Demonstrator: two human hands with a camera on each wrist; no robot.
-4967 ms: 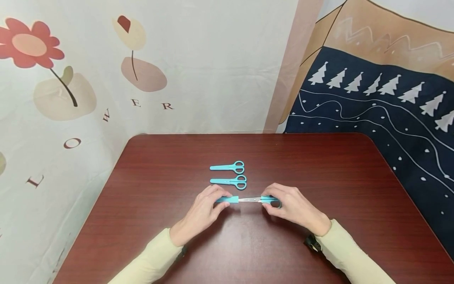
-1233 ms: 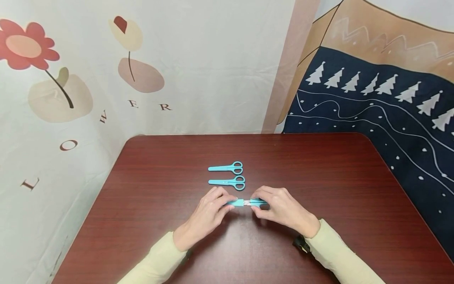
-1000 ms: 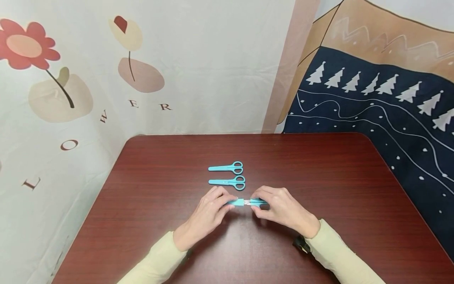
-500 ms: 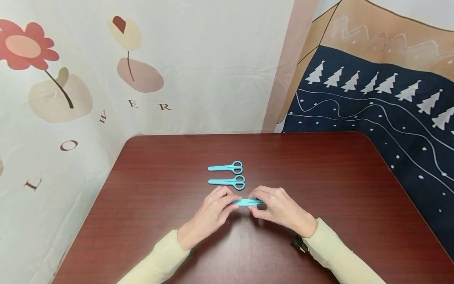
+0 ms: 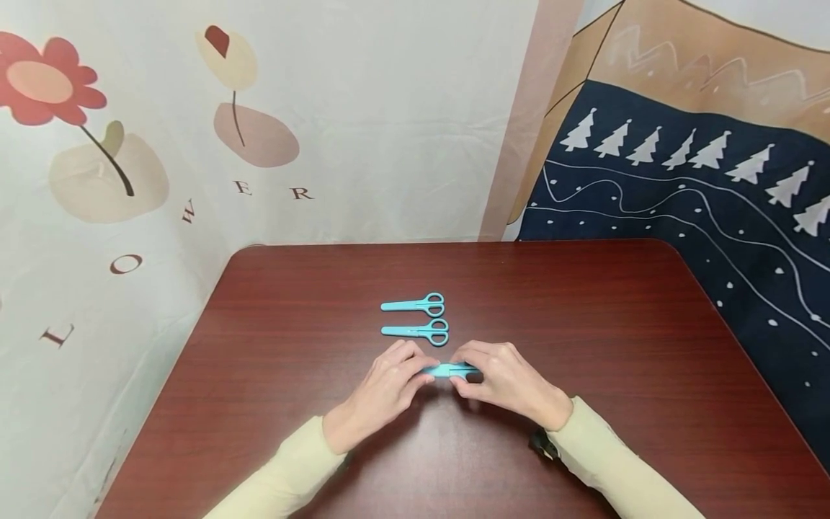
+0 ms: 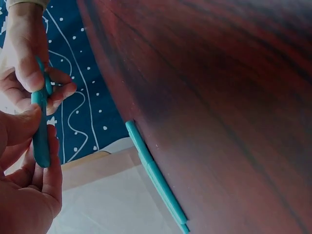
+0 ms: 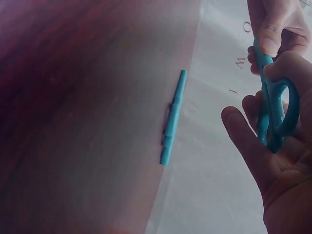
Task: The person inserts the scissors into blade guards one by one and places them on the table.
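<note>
A pair of light-blue scissors is held level above the table, its blades hidden inside a matching blade cover. My left hand pinches the cover between thumb and fingers, as the left wrist view shows from close by. At the handle end, my right hand grips the scissors near where the cover meets the handles. One finger loop stands out in the right wrist view. Just beyond the hands lie two more covered scissors, the nearer pair and the farther pair, side by side with loops to the right.
The dark red-brown wooden table has rounded far corners. Behind it hangs a pale cloth printed with flowers and letters. A navy cloth with white trees hangs at the right.
The hands have drawn together. The bare metal blades seen between cover and handles earlier have slid into the cover, and no metal shows now. The two scissors on the table have not moved.
</note>
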